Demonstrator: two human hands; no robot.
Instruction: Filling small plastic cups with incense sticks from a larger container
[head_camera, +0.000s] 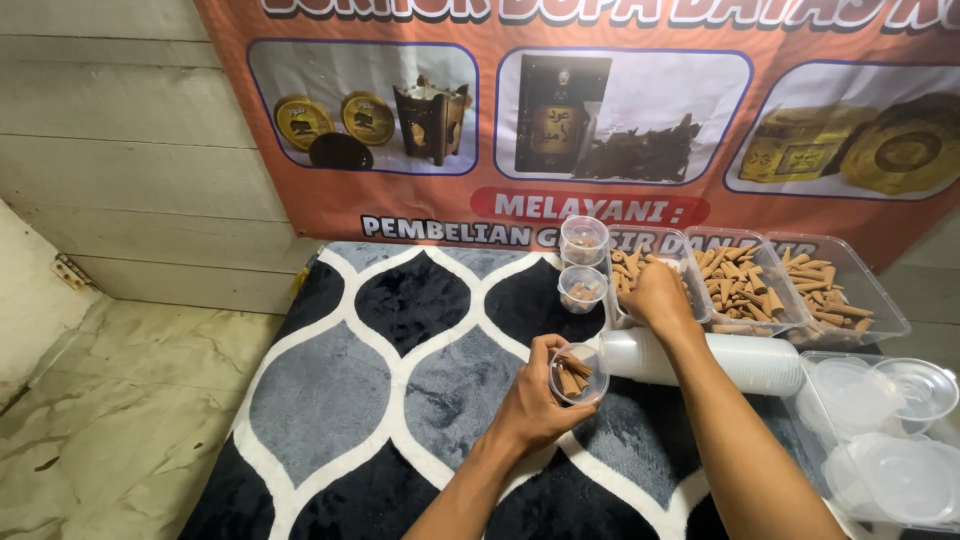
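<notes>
My left hand (535, 400) holds a small clear plastic cup (578, 378) with several brown cone-shaped sticks in it, above the rug. My right hand (655, 293) reaches into the leftmost clear tray (612, 300), its fingers closed down among brown cones; what it grips is hidden. Two more clear trays (745, 285) (838, 295) to the right hold the same brown cones. A stack of two small filled cups (583, 265) stands just left of the trays.
A long sleeve of stacked white cups (735, 360) lies on its side under my right forearm. Clear round lids (885, 430) sit in a tray at right. A grey, black and white patterned rug (380, 370) covers the floor; an orange banner (560, 110) hangs behind.
</notes>
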